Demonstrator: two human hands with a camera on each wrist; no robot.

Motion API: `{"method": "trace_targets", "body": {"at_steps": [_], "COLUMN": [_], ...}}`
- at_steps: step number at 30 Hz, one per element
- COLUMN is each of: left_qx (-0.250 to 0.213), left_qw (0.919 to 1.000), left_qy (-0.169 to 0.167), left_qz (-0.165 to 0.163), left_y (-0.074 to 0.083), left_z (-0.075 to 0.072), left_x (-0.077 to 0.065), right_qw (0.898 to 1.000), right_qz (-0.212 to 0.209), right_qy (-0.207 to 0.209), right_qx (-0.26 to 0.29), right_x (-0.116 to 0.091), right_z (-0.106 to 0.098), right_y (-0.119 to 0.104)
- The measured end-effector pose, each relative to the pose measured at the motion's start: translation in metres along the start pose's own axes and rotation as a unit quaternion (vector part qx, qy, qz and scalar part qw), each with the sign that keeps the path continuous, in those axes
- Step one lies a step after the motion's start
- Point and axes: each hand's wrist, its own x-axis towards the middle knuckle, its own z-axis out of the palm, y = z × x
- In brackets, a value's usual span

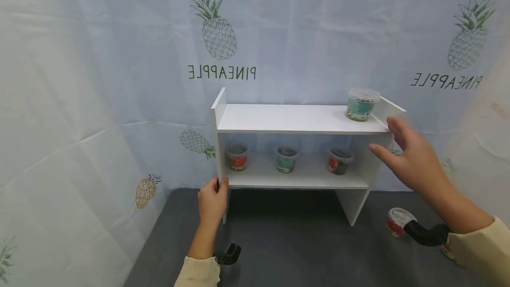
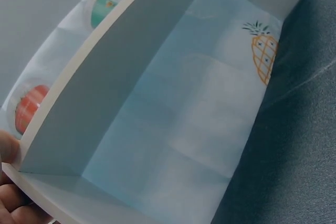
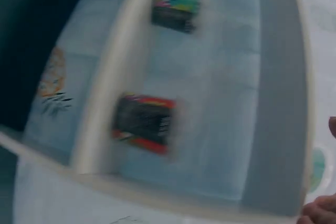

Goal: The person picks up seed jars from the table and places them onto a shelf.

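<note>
The left hand (image 1: 213,200) grips the left side panel (image 1: 220,109) of a white shelf unit (image 1: 267,121), thumb and fingers wrapped round its edge at the unit's 8 o'clock. At 3 o'clock, the right hand (image 1: 416,158) holds nothing, its fingers extended just outside the right side panel (image 1: 364,158). A lidded tub (image 1: 360,107) stands on the upper shelf toward 2 o'clock; a red tub (image 1: 237,161), a green tub (image 1: 286,163) and a dark-and-red tub (image 1: 339,165) line the lower shelf.

Four tubs appear placed. Two seem left: a red-labelled tub (image 1: 395,226) and a partly hidden tub (image 1: 447,250) on the bench (image 1: 287,242), toward 4 o'clock.

Open room runs from the lidded tub toward 9 o'clock; side panels rise at both ends, while the upper shelf's front edge has no lip.
</note>
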Motion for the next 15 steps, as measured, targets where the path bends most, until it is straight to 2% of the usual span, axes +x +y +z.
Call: {"method": "trace_targets", "body": {"at_steps": [2, 5, 7, 9, 12, 15], "left_qx": [-0.001, -0.003, -0.005, -0.004, -0.003, -0.003], "left_qw": [1.0000, 0.9999, 0.9999, 1.0000, 1.0000, 1.0000], "left_qy": [0.003, 0.008, 0.009, 0.008, 0.005, 0.003], "left_qz": [0.003, 0.005, 0.003, 0.001, 0.002, 0.006], "left_y": [0.000, 0.000, -0.001, -0.001, -0.001, 0.000], "left_z": [0.000, -0.001, -0.001, -0.001, -0.001, -0.001], "left_x": [0.001, 0.001, 0.001, 0.001, 0.000, 0.000], "right_qw": [0.999, 0.998, 0.996, 0.989, 0.971, 0.951], "right_qz": [-0.016, 0.000, 0.044, 0.091, 0.168, 0.239], "right_qy": [0.024, 0.035, 0.029, 0.023, 0.018, 0.018], "right_qx": [-0.015, -0.042, -0.078, -0.118, -0.170, -0.195], "right_x": [-0.014, -0.034, -0.046, -0.059, -0.079, -0.102], "right_z": [0.003, 0.005, 0.004, 0.001, -0.005, -0.012], "right_y": [0.014, 0.046, 0.074, 0.109, 0.161, 0.206]}}
